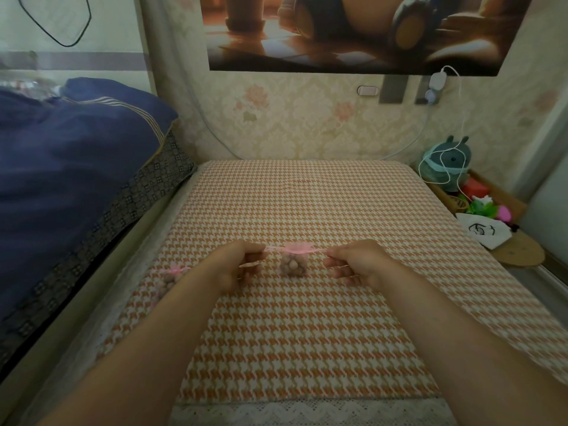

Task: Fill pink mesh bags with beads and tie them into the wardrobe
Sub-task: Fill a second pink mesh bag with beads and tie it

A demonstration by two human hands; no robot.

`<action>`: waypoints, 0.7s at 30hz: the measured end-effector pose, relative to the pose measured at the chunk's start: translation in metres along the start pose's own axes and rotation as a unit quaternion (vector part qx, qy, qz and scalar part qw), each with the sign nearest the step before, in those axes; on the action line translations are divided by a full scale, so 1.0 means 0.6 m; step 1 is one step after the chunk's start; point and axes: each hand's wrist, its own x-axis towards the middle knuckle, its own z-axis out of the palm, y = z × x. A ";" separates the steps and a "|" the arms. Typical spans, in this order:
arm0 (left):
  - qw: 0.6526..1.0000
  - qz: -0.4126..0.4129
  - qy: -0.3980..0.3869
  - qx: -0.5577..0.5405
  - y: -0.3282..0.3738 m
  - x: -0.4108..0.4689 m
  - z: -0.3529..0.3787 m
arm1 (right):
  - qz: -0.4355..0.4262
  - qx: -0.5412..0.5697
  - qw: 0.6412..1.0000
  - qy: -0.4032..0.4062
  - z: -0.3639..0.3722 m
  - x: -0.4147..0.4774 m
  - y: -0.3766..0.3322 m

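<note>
Hands hold one pink mesh bag point(292, 262) with beads above the houndstooth tablecloth point(307, 318). The left hand point(238, 265) and right hand point(358, 265) each pinch one end of its drawstring point(270, 248), pulled sideways. A second filled bag point(172, 275) lies beside the left forearm.

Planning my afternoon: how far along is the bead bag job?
Done: one filled pink bag lies closed on the houndstooth cloth. In hand: the left hand and right hand pull the ribbons of a second filled bag shut. Left: tying both into the wardrobe, which is not in view.
</note>
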 end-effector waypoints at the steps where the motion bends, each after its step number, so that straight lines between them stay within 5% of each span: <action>1: 1.000 0.000 -0.001 -0.014 0.001 0.001 0.000 | 0.000 0.004 1.000 0.000 0.002 0.000 0.000; 14: 0.988 0.151 0.030 0.032 0.002 0.006 -0.006 | 0.008 0.067 0.998 0.008 0.021 0.002 -0.002; 18: 0.977 0.187 0.095 0.031 0.000 0.014 -0.016 | 0.023 0.058 0.998 0.031 0.015 0.003 -0.001; 21: 0.928 0.270 0.167 0.197 -0.004 0.024 -0.025 | 0.021 0.053 0.997 0.047 0.018 0.002 0.000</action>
